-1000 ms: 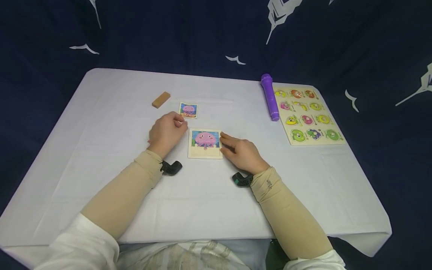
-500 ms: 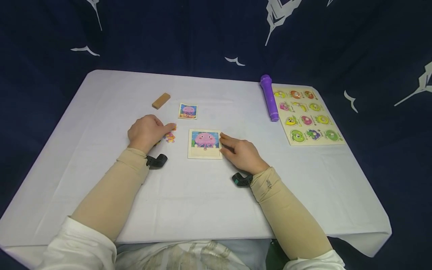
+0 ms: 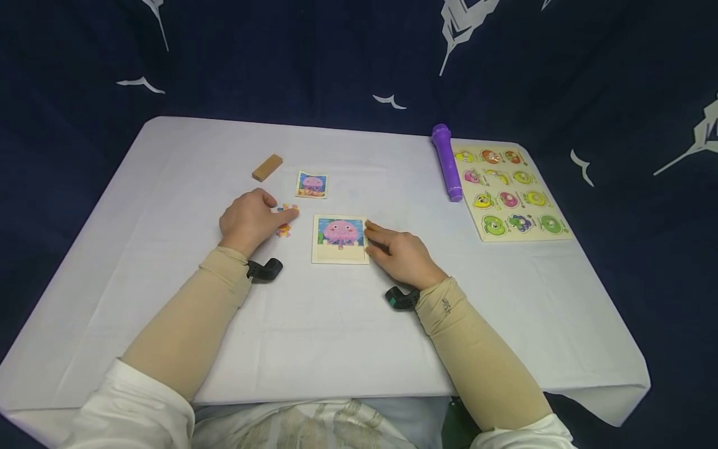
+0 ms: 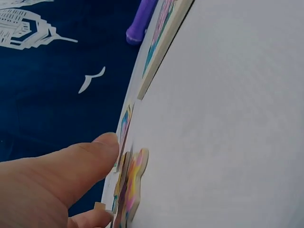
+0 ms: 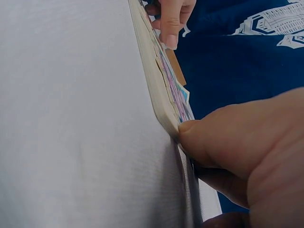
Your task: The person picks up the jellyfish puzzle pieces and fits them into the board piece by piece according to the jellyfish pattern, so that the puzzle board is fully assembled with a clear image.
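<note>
A square wooden jigsaw puzzle board [image 3: 340, 255] lies mid-table, its upper part filled with a pink jellyfish and its lower strip bare. My right hand [image 3: 405, 254] holds thumb and index fingertip against its right edge. In the right wrist view the thumb [image 5: 209, 135] presses at the board's corner. To the left, my left hand [image 3: 249, 219] lies over several loose puzzle pieces [image 3: 284, 230], hiding some. Its thumb [image 4: 90, 159] reaches straight over the pieces, apart from a fingertip lower down. Just beyond is a small jellyfish picture card [image 3: 312, 185].
A brown wooden block [image 3: 267, 167] lies beyond my left hand. At the back right, a purple microphone-shaped tube [image 3: 448, 163] touches the edge of a fruit-picture board [image 3: 513, 193]. A white cloth [image 3: 314, 349] covers the table; a dark patterned curtain [image 3: 280, 56] hangs behind.
My left hand has moved left and back from beside the puzzle board to the loose pieces, then shifted slightly right over them. The right hand and the board have stayed in place.
</note>
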`<state>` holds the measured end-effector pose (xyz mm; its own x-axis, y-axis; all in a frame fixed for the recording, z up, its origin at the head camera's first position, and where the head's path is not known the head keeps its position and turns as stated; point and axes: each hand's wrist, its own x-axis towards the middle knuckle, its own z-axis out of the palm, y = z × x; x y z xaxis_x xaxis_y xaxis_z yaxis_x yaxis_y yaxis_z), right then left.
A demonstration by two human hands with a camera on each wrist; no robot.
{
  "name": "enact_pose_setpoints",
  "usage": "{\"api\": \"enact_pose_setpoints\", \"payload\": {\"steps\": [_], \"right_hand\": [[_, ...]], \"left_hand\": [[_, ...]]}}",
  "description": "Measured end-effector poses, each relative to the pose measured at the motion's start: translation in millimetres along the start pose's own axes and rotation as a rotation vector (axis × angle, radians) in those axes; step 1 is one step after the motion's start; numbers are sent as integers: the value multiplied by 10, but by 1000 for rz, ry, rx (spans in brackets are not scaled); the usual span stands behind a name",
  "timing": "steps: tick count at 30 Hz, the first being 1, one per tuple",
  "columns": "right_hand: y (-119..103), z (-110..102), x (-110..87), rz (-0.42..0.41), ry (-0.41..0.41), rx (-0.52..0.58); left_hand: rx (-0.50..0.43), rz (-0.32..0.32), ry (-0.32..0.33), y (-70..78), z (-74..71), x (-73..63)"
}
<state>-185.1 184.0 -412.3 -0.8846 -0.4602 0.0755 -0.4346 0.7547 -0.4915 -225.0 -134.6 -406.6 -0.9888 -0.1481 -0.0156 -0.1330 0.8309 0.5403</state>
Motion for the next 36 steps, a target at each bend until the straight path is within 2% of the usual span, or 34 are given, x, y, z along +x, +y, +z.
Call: {"api": "enact_pose_setpoints", "payload": {"steps": [9, 18, 28, 36], "right_hand": [[7, -1, 0, -13, 8, -6], [-17, -4, -3, -9, 10, -10], [-20, 4, 5, -2, 1, -14], [-13, -1, -2, -12, 12, -13]], "left_hand": [[-8, 58, 35, 16, 78, 33], [-4, 114, 13, 27, 99, 34], [1, 51, 48, 24, 105, 27], [-44, 79, 31, 15, 112, 41]]}}
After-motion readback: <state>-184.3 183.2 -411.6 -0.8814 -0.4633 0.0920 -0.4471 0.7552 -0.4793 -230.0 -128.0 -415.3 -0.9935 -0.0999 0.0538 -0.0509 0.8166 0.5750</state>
